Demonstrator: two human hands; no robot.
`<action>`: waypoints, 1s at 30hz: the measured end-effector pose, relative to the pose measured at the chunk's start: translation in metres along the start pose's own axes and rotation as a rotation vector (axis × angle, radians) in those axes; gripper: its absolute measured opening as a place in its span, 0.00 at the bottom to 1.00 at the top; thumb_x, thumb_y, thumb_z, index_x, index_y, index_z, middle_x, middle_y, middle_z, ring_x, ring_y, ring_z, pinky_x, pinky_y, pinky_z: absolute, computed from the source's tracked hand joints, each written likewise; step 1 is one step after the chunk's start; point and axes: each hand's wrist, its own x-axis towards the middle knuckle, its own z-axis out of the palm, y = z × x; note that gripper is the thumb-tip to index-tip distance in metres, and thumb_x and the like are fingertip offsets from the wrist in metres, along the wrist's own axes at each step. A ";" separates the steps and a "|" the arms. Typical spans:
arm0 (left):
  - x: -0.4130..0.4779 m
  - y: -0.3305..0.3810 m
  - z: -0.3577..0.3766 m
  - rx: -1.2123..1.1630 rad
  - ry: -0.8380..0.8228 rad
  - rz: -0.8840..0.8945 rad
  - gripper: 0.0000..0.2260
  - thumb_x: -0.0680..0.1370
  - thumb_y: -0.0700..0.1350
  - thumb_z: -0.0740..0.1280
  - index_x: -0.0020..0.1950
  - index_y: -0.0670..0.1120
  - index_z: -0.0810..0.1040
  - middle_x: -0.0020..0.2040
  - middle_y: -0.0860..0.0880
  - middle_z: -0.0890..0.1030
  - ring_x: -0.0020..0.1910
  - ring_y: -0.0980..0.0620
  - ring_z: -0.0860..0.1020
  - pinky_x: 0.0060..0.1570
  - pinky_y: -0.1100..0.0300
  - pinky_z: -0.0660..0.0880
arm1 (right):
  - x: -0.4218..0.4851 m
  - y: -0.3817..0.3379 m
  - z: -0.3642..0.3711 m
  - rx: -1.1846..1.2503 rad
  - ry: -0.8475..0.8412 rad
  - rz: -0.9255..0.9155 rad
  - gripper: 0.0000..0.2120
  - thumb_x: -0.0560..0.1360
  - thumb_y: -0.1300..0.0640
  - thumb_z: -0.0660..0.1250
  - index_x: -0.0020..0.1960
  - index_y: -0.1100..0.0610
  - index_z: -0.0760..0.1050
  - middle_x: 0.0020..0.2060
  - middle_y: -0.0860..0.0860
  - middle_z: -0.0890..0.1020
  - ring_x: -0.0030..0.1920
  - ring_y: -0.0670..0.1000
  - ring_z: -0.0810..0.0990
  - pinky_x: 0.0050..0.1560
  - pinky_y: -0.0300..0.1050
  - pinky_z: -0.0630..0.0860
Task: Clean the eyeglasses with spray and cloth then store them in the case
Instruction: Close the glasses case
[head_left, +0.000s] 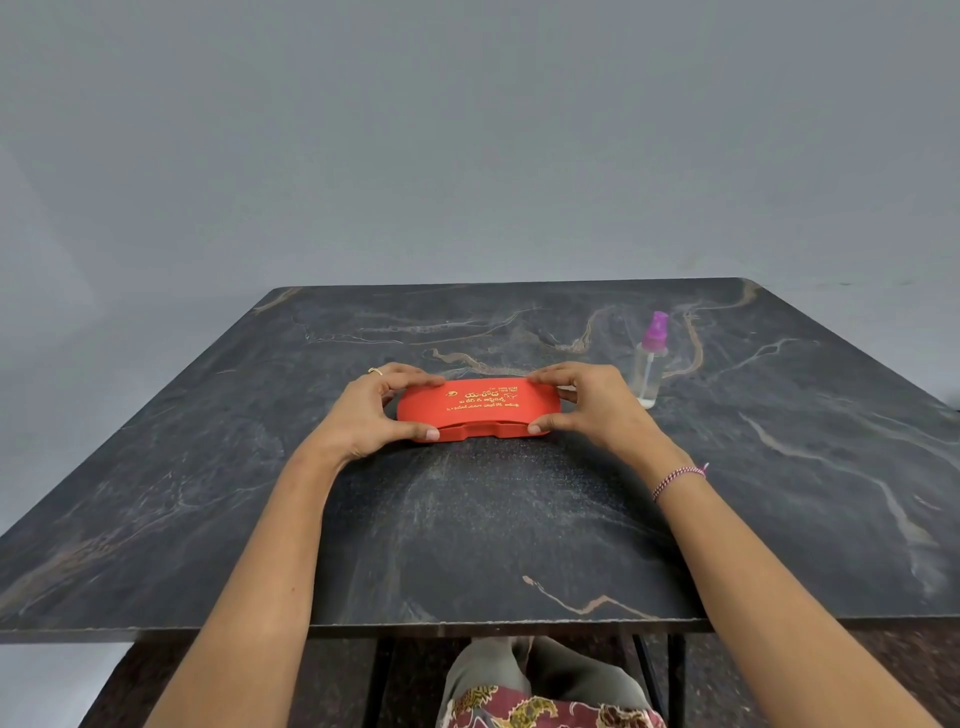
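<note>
Beyond the lap (545, 691), the left hand (371, 415) and right hand (589, 405) each gripped an end of the closed red case (478, 408) on the table (467, 530). A jerky opening might knock over the spray bottle (649, 366) at its two o'clock.

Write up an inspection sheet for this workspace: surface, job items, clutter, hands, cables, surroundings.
Surface: dark marbled table with pale veins, no spills seen.
Job's things: red case with gold lettering lies flat near the table's middle and looks closed; clear spray bottle with a purple nozzle stands upright to its right, apart from it. Eyeglasses and cloth are not in view.
Clutter: nothing seen.
Hands: left hand grips the case's left end, right hand its right end. There is a ring on the left hand and a bracelet on the right wrist.
Cables: nothing seen.
Surroundings: plain grey wall behind the table; the person's lap shows below the table's near edge.
</note>
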 end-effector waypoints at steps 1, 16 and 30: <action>0.000 0.000 0.000 0.002 0.000 0.003 0.26 0.65 0.42 0.78 0.61 0.55 0.77 0.60 0.56 0.72 0.63 0.54 0.68 0.62 0.61 0.62 | 0.001 -0.001 0.000 -0.010 -0.002 0.002 0.33 0.61 0.56 0.79 0.64 0.59 0.75 0.62 0.54 0.77 0.62 0.51 0.75 0.66 0.43 0.69; 0.001 0.008 0.001 0.118 -0.029 -0.009 0.28 0.65 0.45 0.78 0.63 0.57 0.74 0.57 0.54 0.69 0.58 0.55 0.65 0.56 0.60 0.62 | 0.005 -0.008 -0.001 -0.128 -0.031 0.003 0.36 0.59 0.55 0.81 0.64 0.59 0.74 0.57 0.55 0.78 0.59 0.54 0.76 0.63 0.45 0.70; 0.003 0.019 0.001 0.259 -0.063 -0.069 0.31 0.65 0.46 0.78 0.66 0.57 0.73 0.59 0.52 0.69 0.61 0.51 0.66 0.60 0.58 0.62 | 0.009 -0.013 -0.001 -0.164 -0.048 0.037 0.34 0.57 0.56 0.81 0.61 0.59 0.75 0.56 0.54 0.77 0.57 0.53 0.75 0.56 0.38 0.68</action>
